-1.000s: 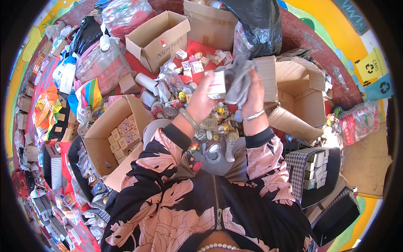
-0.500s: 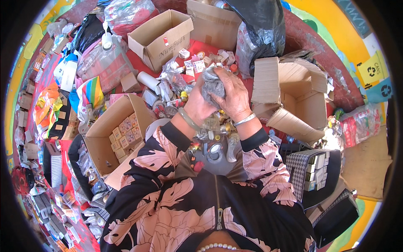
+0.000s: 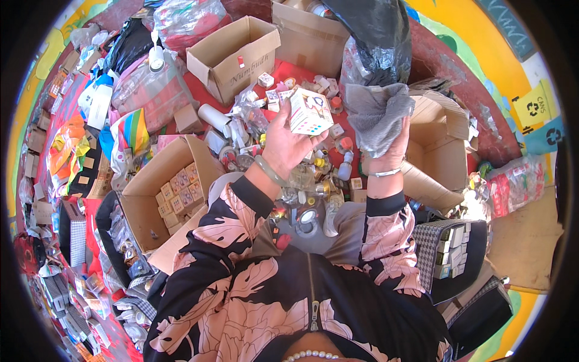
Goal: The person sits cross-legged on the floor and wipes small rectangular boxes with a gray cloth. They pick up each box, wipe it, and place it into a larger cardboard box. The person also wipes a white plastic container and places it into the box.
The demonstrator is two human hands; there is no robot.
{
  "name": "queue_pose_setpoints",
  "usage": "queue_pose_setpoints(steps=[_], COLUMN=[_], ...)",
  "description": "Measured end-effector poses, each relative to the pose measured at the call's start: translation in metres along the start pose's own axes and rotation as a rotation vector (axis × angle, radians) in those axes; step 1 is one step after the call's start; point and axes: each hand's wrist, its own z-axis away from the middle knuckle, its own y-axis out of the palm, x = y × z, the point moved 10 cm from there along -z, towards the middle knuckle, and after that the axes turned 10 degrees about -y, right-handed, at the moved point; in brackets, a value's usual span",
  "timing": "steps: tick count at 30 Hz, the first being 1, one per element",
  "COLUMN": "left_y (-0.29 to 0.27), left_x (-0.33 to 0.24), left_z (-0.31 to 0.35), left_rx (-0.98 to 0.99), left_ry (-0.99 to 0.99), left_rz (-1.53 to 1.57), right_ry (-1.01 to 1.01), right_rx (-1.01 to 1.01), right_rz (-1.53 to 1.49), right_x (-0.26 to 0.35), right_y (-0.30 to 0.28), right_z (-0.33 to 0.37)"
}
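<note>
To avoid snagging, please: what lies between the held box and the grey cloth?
Only air seems to separate the held box and cloth; behind, the head view shows clutter, including a small carton.

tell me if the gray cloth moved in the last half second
Yes, to the right: the gray cloth now appears directly below the black plastic bag, not to its lower left.

Apparently a recycling area: recycling-symbol signs, cardboard boxes, plastic bags.
</note>
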Motion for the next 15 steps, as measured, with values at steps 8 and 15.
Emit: queue_pose_setpoints(steps=[8,15], left_y=[0.014,-0.01], left_x=[0.027,0.012], left_z=[-0.011,0.001], left_rx=[0.066,-0.244], left_ry=[-0.064,0.075], left_rz=[-0.014,-0.502], right_ry=[0.148,0.134], right_rx=[0.325,0.218], right_rz=[0.404,0.461], right_x=[-0.048,-0.049], right_y=[0.042,0.034], right_z=[0.038,0.033])
